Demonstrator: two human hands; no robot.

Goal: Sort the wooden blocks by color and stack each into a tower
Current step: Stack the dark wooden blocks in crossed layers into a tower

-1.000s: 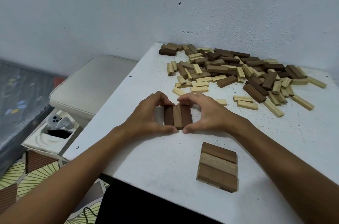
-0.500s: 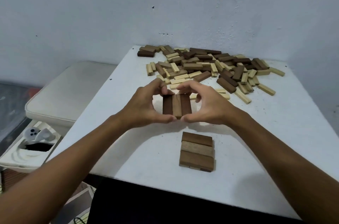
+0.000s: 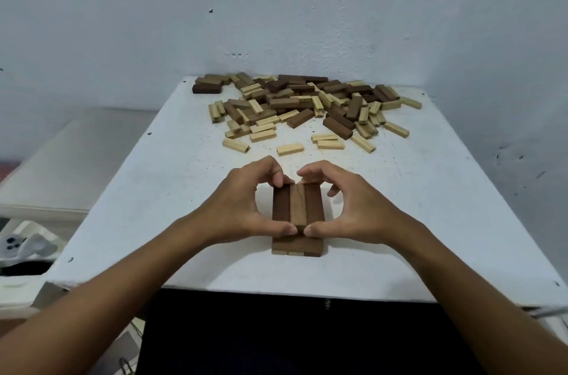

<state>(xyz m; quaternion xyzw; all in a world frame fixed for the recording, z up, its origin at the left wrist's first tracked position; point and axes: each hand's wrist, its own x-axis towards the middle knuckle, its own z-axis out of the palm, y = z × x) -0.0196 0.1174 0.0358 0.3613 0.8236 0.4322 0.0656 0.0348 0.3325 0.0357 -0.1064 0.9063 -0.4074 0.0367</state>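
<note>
Now the row of three brown blocks [image 3: 297, 204], pinched end to end by left hand [image 3: 242, 205] and right hand [image 3: 353, 208], sits over the bottom layer [image 3: 296, 248] near the table's [image 3: 153, 190] front edge; half a second ago it was held behind that layer. Loose pile [image 3: 301, 104] unchanged along the far edge.

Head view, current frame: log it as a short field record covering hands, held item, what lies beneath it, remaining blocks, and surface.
left hand: pinches the row of three brown blocks from its left side
right hand: pinches the same row from its right side
row of three brown blocks: side by side, over the lower layer; contact unclear
lower layer: brown blocks lying crosswise beneath
mixed pile: unsorted dark and pale blocks at the far end
white table: bears everything
</note>
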